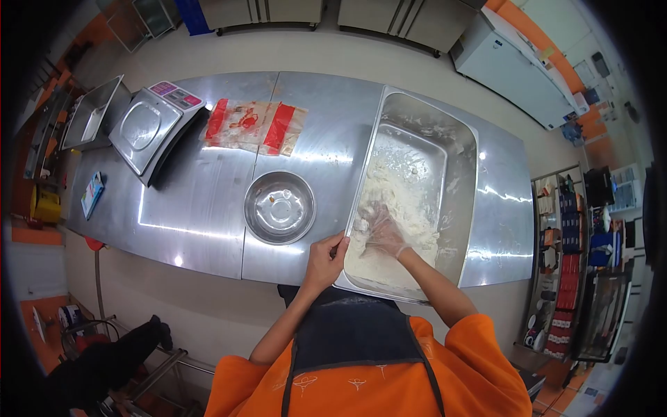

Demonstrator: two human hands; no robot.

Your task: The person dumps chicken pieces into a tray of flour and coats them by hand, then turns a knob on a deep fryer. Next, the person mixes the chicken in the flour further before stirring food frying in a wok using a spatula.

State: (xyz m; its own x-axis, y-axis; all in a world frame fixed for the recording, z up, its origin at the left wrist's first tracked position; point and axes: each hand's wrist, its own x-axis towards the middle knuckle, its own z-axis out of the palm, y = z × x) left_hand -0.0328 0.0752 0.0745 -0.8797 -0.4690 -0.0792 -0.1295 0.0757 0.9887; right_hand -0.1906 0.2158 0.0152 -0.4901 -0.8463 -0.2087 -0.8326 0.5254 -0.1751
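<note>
- Deep rectangular steel pan [462, 184]: stands on the steel worktable [201, 198], towards its right-hand end, with the near end at the front edge, close to the person.
- Flour [420, 215]: lies inside the pan, loose and clumped, spread over the near and middle parts of the floor; white residue marks the far floor and the walls.
- Left hand [326, 264]: uncovered; closed on the pan's left rim near the front corner, thumb laid along the rim.
- Right hand [385, 233]: in a clear disposable glove [394, 240], down in the flour towards the pan's left wall. Fingers partly buried and blurred; how far they are curled, and whether they have hold of any flour, cannot be told.
- Round steel bowl [281, 217]: on the table left of the pan, apart from it, with a small brown speck inside.
- Clear plastic bag with red bands [250, 125]: lies flat beyond the bowl.
- Digital scale [147, 128]: further left, steel platform uppermost, near a steel container [94, 118].
- Small blue-and-white packet [92, 194]: near the table's left end.
- Clothing: orange top [243, 382] under a dark apron [354, 330].
</note>
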